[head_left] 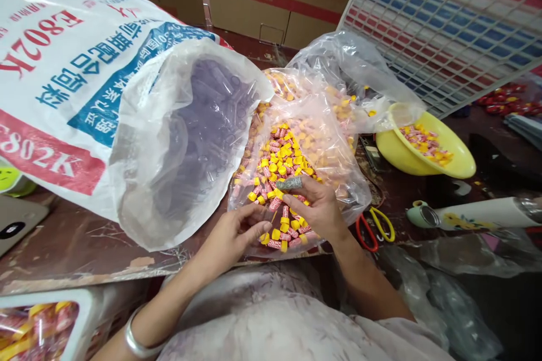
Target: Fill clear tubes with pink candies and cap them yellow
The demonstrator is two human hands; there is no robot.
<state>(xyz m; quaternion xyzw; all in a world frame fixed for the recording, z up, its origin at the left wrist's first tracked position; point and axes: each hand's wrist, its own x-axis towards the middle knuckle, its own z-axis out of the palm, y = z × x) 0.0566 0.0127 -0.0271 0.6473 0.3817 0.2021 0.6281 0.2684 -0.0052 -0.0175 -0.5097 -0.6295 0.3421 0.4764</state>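
A clear plastic bag lies open on the table, full of small red-and-white patterned tubes with yellow caps. My right hand is over the pile, its index finger wrapped in a grey speckled covering. Thumb and index pinch what appears to be one small yellow-capped tube. Beside it at the bag's near left, my left hand has its fingers loosely bent and the thumb apart from them. Nothing shows in its gap, and its fingertips are close to the loose tubes.
A large white woven sack with a clear liner gapes to the left. To the right are a yellow bowl of similar pieces, scissors and a flask. Cartons and a white wire rack stand behind.
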